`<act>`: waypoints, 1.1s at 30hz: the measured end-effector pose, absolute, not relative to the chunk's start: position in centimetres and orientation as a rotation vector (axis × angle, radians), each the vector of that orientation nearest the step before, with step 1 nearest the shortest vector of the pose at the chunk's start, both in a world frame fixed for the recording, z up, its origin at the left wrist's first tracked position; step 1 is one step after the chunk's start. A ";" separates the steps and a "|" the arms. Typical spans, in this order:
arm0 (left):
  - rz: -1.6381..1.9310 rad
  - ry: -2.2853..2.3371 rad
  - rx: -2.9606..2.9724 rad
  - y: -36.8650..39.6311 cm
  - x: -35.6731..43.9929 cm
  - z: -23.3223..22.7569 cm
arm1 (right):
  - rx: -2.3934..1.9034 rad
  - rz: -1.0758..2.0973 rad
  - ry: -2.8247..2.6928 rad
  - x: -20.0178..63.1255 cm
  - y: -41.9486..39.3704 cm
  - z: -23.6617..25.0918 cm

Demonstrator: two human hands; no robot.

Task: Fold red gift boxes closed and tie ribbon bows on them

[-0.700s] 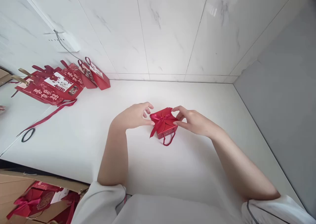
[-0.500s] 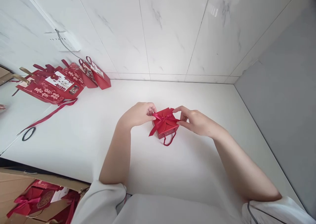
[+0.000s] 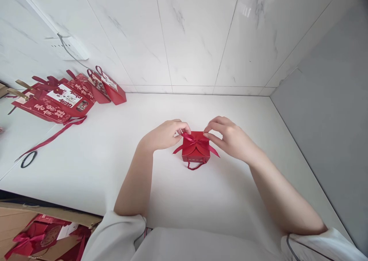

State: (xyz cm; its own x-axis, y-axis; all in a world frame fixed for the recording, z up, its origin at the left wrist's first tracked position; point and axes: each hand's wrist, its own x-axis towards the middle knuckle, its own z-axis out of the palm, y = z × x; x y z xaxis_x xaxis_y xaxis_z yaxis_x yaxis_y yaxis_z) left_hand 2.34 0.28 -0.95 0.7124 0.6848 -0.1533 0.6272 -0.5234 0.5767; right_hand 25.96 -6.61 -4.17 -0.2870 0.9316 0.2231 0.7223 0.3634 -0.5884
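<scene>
I observe a small red gift box (image 3: 196, 152) standing near the centre of the white table (image 3: 218, 199), its petal flaps closed on top and a red cord handle (image 3: 195, 165) hanging down its near face. A red satin ribbon (image 3: 196, 141) crosses the lid, with tails splaying down to either side. The left hand (image 3: 164, 135) has its thumb and forefinger pinched narrowly on the ribbon at the lid's left edge; the right hand (image 3: 230, 138) pinches the ribbon likewise at the right, other fingers loosely curled. I judge the step in hand to be the tying or dressing of the bow. The next move calls for an even, opposed pull without dragging the light box. Well apart at far left lie several red gift bags (image 3: 61, 100), a loose ribbon (image 3: 53, 136), and nearer, a cardboard carton (image 3: 43, 234).
</scene>
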 end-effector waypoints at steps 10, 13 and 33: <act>0.091 0.997 2.365 0.2 3.3 -1.4 | -1.297 0.381 -2.252 23.9 -5.5 -6.7; 0.152 1.075 2.351 0.2 3.7 -1.9 | -1.360 0.256 -2.263 23.8 -5.3 -6.8; 0.719 0.880 1.529 4.7 4.6 -10.8 | -1.025 1.245 -1.605 28.6 -0.8 -13.9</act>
State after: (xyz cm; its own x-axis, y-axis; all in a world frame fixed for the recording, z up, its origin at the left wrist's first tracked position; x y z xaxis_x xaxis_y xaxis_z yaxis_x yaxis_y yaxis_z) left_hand 4.61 4.68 -10.75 0.5273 0.8490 -0.0339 0.1356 -0.0447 0.9898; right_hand 28.62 -0.78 -13.88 -0.3132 0.9406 0.1313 0.1067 0.1722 -0.9793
